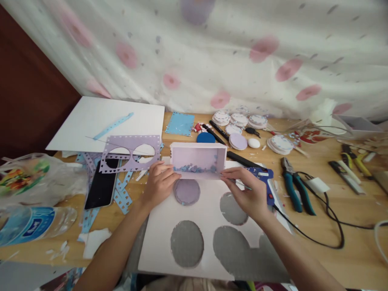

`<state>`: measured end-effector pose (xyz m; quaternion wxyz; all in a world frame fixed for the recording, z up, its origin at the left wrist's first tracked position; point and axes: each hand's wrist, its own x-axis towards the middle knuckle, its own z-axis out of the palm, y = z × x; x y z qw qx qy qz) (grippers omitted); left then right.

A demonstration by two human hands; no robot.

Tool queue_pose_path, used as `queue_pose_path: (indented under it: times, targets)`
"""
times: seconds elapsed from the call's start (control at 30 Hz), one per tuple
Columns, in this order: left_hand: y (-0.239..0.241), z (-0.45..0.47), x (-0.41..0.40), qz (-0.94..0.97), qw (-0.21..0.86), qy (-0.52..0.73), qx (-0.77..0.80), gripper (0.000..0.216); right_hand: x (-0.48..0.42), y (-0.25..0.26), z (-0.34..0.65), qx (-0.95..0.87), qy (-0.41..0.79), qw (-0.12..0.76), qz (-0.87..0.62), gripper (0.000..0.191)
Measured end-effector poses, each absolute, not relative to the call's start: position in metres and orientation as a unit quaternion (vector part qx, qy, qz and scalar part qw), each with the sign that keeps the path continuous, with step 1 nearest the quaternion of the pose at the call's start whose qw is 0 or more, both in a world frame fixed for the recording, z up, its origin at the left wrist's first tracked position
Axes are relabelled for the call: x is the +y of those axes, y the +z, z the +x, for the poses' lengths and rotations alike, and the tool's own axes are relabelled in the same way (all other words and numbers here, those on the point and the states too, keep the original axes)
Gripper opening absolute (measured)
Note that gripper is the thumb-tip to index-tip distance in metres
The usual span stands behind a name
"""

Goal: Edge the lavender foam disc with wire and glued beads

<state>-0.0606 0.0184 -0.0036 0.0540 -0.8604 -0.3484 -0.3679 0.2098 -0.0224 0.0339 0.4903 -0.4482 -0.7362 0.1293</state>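
Note:
A small open pale lilac box [198, 176] is held up between my hands, its open side facing me. Little blue and lilac paper bits [197, 168] lie along its lower inside. My left hand [162, 180] pinches the box's left end. At the lower right corner, my right hand [247, 192] has its fingers closed on the box. A thin dark tool [242, 184] also sticks out of that hand; its kind is unclear. Below the box are a lilac disc [187, 191] and a white sheet [157, 242] with round cut-outs, over a grey mat [187, 244].
A blue glue gun [269, 182] with a cord lies right of my right hand, beside pliers [297, 186]. At left are a phone [101, 184], punched lilac card [130, 153] and a water bottle [36, 222]. Several layered white discs [280, 143] stand at the back.

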Motion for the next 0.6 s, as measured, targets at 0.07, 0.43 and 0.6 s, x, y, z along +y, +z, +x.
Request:
queue_pose_path:
  times: [0.07,0.43,0.6]
  targets:
    - [-0.003,-0.060,0.018,-0.860,0.058,-0.368,-0.347,0.025,-0.014,0.030,0.201,-0.762,0.124,0.469,-0.430,0.012]
    - [0.000,-0.058,0.018,-0.860,0.065,-0.356,-0.360,0.023,0.006,0.022,0.196,-0.822,-0.006,0.335,-0.461,0.012]
    - [-0.001,-0.058,0.019,-0.859,0.058,-0.364,-0.355,0.023,0.008,0.017,0.194,-0.822,-0.037,0.321,-0.468,0.011]
